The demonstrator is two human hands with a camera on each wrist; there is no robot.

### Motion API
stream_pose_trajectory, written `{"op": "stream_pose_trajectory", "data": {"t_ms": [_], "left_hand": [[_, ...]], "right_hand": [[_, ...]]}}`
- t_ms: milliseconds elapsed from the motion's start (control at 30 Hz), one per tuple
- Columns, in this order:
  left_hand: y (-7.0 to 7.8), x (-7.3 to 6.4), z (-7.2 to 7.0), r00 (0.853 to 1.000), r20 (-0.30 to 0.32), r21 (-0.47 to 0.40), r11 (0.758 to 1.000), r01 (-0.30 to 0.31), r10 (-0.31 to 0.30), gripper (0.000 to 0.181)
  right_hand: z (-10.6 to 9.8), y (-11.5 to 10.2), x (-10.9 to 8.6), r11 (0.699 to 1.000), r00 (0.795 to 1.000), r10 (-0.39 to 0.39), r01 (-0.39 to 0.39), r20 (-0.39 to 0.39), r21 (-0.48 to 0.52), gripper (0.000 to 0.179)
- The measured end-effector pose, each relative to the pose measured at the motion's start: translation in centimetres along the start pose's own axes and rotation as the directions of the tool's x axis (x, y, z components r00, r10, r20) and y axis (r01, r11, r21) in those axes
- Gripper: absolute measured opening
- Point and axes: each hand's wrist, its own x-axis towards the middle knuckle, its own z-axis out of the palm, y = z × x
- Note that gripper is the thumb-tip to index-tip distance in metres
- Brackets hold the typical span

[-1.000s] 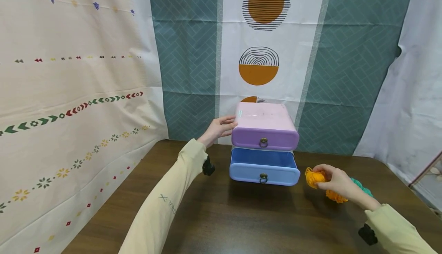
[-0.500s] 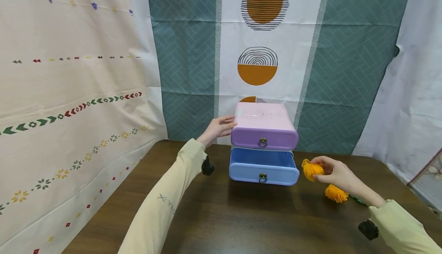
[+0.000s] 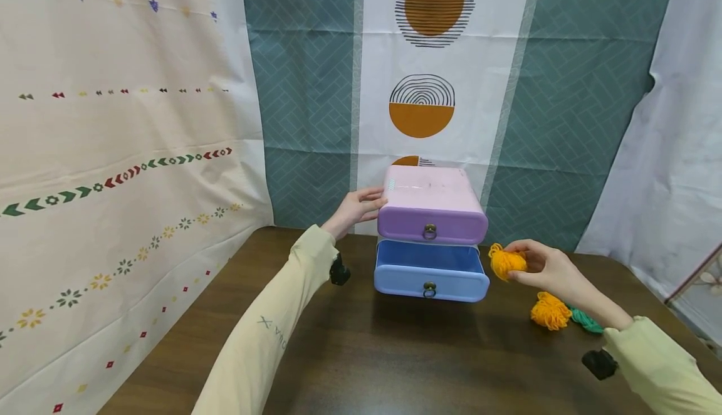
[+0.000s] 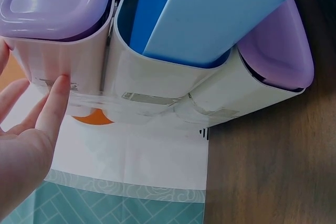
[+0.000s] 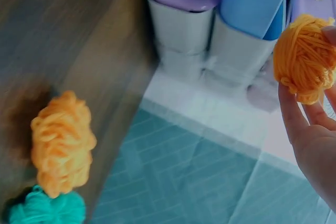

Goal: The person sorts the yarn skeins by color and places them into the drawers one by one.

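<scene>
My right hand (image 3: 549, 271) pinches a ball of orange yarn (image 3: 506, 263) between thumb and fingers, lifted off the table just right of the pulled-out blue drawer (image 3: 431, 283). My left hand (image 3: 354, 211) rests with extended fingers against the left side of the pink top unit (image 3: 431, 189), whose purple drawer (image 3: 431, 225) is closed. In the left wrist view, fingertips touch the pink casing (image 4: 79, 64), and a lower purple drawer (image 4: 283, 45) shows below the blue one. A second orange yarn ball (image 3: 550, 311) and a green yarn bundle (image 3: 586, 320) lie on the table under my right forearm.
The drawer tower stands at the back of a dark wooden table (image 3: 440, 358). Behind it hangs a green and white patterned curtain (image 3: 316, 101). A cream embroidered cloth (image 3: 130, 120) hangs along the left side.
My right hand has raised the orange yarn ball and carried it slightly left toward the blue drawer. The left hand has stayed against the unit.
</scene>
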Motion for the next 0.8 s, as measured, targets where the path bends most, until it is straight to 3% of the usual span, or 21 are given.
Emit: {"op": "stream_pose_trajectory", "data": {"t_ms": [233, 600, 800], "left_hand": [[0.2, -0.1, 0.0, 1.000, 0.006, 0.006, 1.000, 0.000, 0.000, 0.050], [0.1, -0.2, -0.1, 1.000, 0.004, 0.016, 1.000, 0.013, -0.013, 0.050], [1.3, -0.9, 0.0, 0.998, 0.047, -0.011, 0.999, 0.031, -0.030, 0.052]], "right_hand": [[0.6, -1.9, 1.4, 0.999, 0.999, -0.034, 0.034, 0.004, 0.027, 0.035], [3.0, -4.0, 3.8, 0.977, 0.993, -0.097, 0.084, 0.060, 0.194, 0.034], [4.3, -4.9, 4.8, 0.960, 0.985, -0.154, 0.131, 0.073, 0.248, 0.034]]}}
